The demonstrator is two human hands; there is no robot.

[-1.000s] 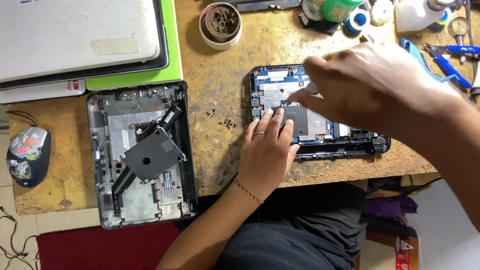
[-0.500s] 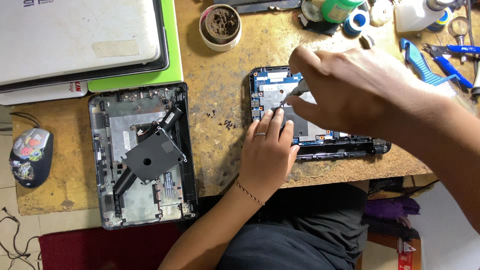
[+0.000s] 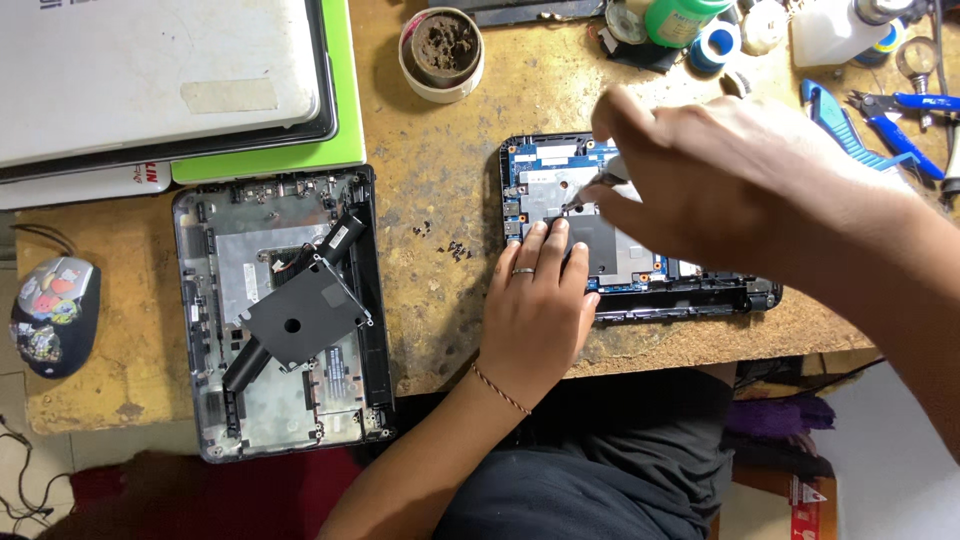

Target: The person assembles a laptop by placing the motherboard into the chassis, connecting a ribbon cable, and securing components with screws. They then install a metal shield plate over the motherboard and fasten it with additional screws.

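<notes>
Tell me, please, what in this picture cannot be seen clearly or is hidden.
All in the head view:
- Tool tip: the right hand covers most of the thin tool; its kind is unclear.
- Opened laptop board: both hands hide its middle; the left hand presses on it.
- Small screws: too small to count.
- Blue pliers: cut off by the right edge.
- Stacked laptops: cut off by the top and left edges.

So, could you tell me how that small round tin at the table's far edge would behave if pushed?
The round tin looks light and squat, so it would probably slide rather than tip. It is open, so its brown contents might spill if jolted.
</notes>
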